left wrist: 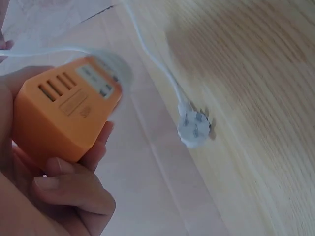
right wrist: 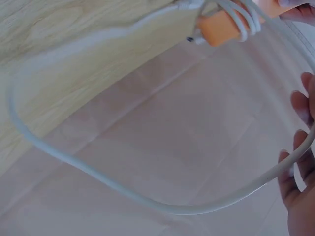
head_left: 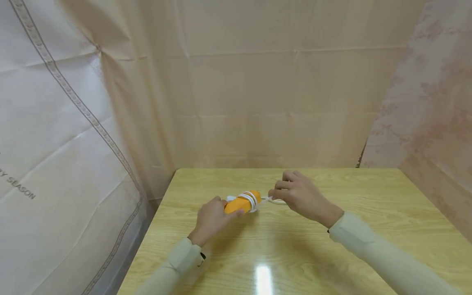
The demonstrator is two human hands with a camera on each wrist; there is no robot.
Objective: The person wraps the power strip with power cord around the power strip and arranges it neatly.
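One orange power strip [left wrist: 66, 113], held up over the wood-look counter [head_left: 405, 213], white cord [right wrist: 177, 210] looped a few turns around one end. Left hand [head_left: 214, 219] is gripping the other end, right hand [head_left: 302, 197] is pinching a loose stretch of that cord off to the side. Plug's [left wrist: 193, 129] near the counter's edge.

Orange power strip [left wrist: 61, 113], white cord [right wrist: 177, 210], yellow wood-grained table [head_left: 368, 192]
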